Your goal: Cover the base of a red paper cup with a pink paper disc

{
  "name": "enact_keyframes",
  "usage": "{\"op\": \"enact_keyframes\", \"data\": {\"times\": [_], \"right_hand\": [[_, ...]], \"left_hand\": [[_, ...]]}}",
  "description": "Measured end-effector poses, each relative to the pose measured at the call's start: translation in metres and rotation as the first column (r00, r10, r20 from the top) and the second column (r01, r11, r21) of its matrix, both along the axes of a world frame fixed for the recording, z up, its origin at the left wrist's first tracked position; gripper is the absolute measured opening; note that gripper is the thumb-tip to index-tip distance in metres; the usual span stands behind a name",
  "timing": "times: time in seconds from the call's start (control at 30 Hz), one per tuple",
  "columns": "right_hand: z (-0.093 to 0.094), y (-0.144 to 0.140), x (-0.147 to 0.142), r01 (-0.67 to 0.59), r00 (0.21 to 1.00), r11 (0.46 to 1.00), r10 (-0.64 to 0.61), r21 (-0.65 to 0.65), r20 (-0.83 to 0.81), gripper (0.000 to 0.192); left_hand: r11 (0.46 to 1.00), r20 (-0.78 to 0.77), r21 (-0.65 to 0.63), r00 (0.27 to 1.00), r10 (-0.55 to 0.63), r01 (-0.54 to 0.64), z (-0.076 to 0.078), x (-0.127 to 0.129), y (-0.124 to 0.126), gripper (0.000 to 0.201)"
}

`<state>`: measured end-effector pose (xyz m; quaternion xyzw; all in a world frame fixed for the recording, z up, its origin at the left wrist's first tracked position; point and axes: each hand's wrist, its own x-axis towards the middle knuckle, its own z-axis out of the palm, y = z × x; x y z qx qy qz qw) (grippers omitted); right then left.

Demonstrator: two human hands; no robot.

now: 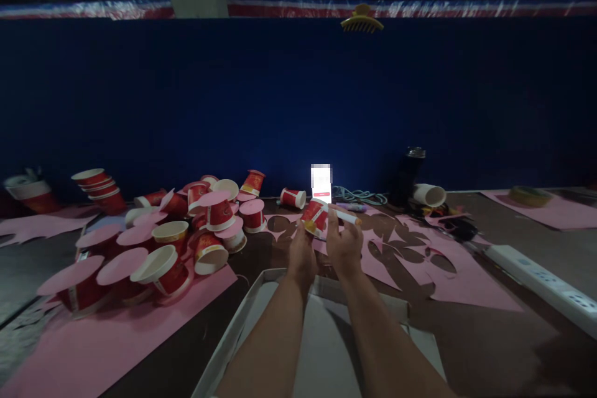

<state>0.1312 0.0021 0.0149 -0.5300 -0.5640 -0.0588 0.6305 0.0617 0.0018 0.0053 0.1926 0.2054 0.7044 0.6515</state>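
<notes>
My left hand [301, 252] is closed around a small red paper cup [316, 215], held tilted above the far edge of an open white cardboard box [413, 314]. Between the fingers of my right hand [344, 245] is a white pen [345, 216] with an orange end, pointing off to the right. The right fingers are close beside the cup; whether they touch it I cannot tell. Behind the cup stands a lit phone [321, 183].
Several red cups, many topped with pink paper discs [120, 265], crowd the left. Pink sheets with round cut-outs [461, 267] lie to the right, near a white power strip [541, 283]. A dark bottle [409, 174] and a blue cord [361, 196] sit by the blue wall [186, 93].
</notes>
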Motion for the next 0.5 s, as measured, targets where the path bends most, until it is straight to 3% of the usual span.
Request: {"op": "enact_keyframes", "data": {"times": [0.5], "right_hand": [[0.0,-0.0001,-0.0006,0.017,1.0,1.0,-0.017,-0.013,0.014,0.034]], "left_hand": [[1.0,0.015,0.024,1.0,-0.005,0.005,-0.0055,-0.0025,0.0045,0.034]]}}
